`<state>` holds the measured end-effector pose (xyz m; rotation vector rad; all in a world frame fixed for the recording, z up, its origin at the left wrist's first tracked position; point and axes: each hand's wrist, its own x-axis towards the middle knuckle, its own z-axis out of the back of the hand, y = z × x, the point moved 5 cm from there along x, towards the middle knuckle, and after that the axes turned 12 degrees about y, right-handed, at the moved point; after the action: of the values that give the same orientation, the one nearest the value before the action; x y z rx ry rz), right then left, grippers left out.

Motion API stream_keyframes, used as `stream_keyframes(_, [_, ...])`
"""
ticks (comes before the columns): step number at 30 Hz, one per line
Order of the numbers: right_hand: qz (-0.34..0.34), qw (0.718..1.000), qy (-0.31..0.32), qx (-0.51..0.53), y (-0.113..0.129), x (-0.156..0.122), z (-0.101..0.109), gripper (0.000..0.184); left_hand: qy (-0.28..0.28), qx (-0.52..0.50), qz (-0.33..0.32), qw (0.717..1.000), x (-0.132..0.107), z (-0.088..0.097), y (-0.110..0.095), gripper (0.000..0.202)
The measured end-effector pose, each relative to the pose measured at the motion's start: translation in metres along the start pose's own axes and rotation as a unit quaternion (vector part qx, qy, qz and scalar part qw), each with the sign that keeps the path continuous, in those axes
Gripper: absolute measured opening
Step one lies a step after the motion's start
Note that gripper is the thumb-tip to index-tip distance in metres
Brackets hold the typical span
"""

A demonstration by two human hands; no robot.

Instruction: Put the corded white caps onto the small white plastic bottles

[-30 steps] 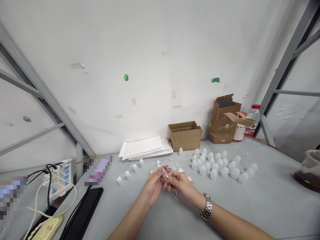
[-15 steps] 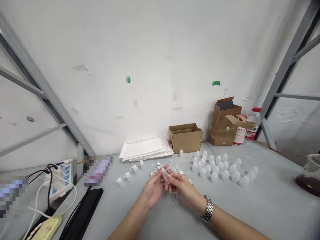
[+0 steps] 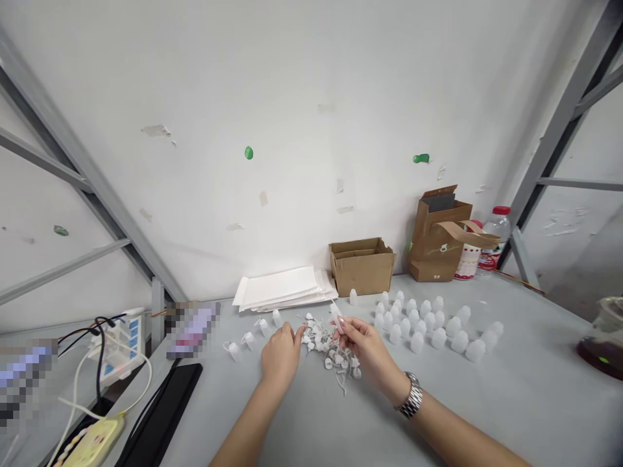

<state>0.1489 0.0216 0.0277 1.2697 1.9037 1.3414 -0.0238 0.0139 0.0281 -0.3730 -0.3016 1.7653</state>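
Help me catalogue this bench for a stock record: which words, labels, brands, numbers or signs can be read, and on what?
No text can be read with certainty.
Brown paper bag: white emblem and tiny white marks below, too small to read.
Red-capped bottle: red-and-white label, too small.
White power strip: blue markings, too small.
Purple pixelated area: unreadable.
Small white bottles: no text visible.

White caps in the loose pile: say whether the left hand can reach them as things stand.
Probably yes: the left hand is at the left edge of the white caps, with nothing visible between them. The right hand, holding a small translucent bottle, covers only part of their right side.
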Motion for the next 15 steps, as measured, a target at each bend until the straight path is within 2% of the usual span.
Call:
stream_keyframes(4, [-0.009,0.999,0.007,-0.030,-0.002,-0.001,-0.003,0.032,-0.024,-0.024,-0.036,0.999,-0.002,-0.004,-0.001,0.020])
stream_keyframes(7, [-0.019,0.999,0.011,-0.043,-0.005,-0.002,-0.004,0.032,0.004,-0.062,-0.066,0.996,-0.001,-0.008,0.001,0.010])
stream_keyframes(11, [-0.026,0.999,0.010,-0.043,-0.007,-0.003,-0.004,0.033,0.013,-0.071,-0.074,0.995,0.002,-0.013,0.004,0.016])
stream_keyframes(15, [-0.034,0.999,0.015,-0.034,-0.008,-0.004,-0.006,0.032,0.004,-0.061,-0.086,0.994,0.005,-0.020,0.003,0.011])
